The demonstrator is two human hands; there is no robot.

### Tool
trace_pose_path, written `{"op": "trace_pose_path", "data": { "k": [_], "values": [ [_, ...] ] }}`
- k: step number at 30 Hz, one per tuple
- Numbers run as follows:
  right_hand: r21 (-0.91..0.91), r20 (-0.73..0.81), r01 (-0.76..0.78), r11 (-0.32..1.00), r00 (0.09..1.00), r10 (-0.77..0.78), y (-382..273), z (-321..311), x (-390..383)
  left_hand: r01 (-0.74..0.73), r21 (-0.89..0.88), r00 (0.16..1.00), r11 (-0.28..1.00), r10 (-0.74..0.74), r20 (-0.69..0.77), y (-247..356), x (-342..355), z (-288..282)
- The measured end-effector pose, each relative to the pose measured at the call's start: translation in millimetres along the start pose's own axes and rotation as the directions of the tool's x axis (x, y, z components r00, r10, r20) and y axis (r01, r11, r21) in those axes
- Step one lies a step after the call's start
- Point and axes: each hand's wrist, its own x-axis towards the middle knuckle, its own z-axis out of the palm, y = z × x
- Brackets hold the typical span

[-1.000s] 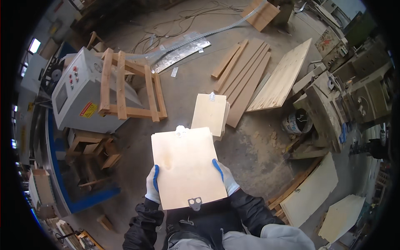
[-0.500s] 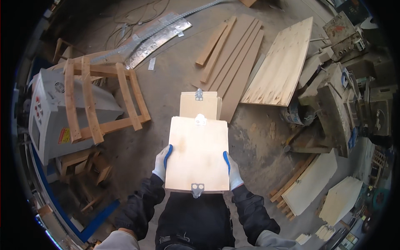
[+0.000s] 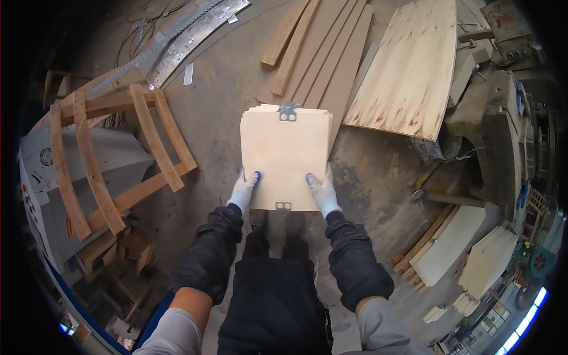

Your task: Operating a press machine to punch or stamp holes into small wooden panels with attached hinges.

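Note:
A stack of thin, pale square wooden sheets (image 3: 286,157) lies in front of me, its layers slightly fanned at the far and left edges. My left hand (image 3: 243,190), in a white glove with blue on the fingers, grips the stack's left side near the close corner, thumb on top. My right hand (image 3: 323,192), gloved alike, holds the opposite side the same way. A grey metal fitting with two round holes (image 3: 288,112) sits at the far edge, and a similar metal fitting (image 3: 283,206) is at the near edge. What supports the stack underneath is hidden.
Brown boards (image 3: 322,50) and a large plywood sheet (image 3: 408,71) lie beyond. On the left, a slatted wooden frame (image 3: 145,136) leans over a grey machine (image 3: 118,151). Heavy machinery (image 3: 485,130) stands on the right, near stacked pale panels (image 3: 447,239).
The stack and my hands have moved away from my body, over where a second stack showed before. My thumbs have come onto the top face. The view has shifted too.

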Motion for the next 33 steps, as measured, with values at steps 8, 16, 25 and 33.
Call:
{"op": "trace_pose_path", "data": {
  "k": [8,16,25,33],
  "values": [
    [0.083,0.071,-0.179,0.98,0.982,0.174,31,0,-3,-0.015,0.162,0.984,0.987,0.044,-0.175,-16,-15,33],
    [0.291,0.05,-0.25,0.923,0.968,0.246,-1,31,-4,0.064,0.181,0.99,0.981,-0.039,-0.137,-16,-1,-18],
    [0.053,0.128,-0.168,0.984,0.979,0.16,-22,8,-18,0.133,0.189,0.981,0.973,-0.102,-0.164,-36,-19,-26],
    [-0.249,-0.213,-0.21,0.946,0.964,0.158,27,4,-103,0.131,0.685,0.99,0.717,-0.135,-0.048,-42,11,-12]
  ]
}}
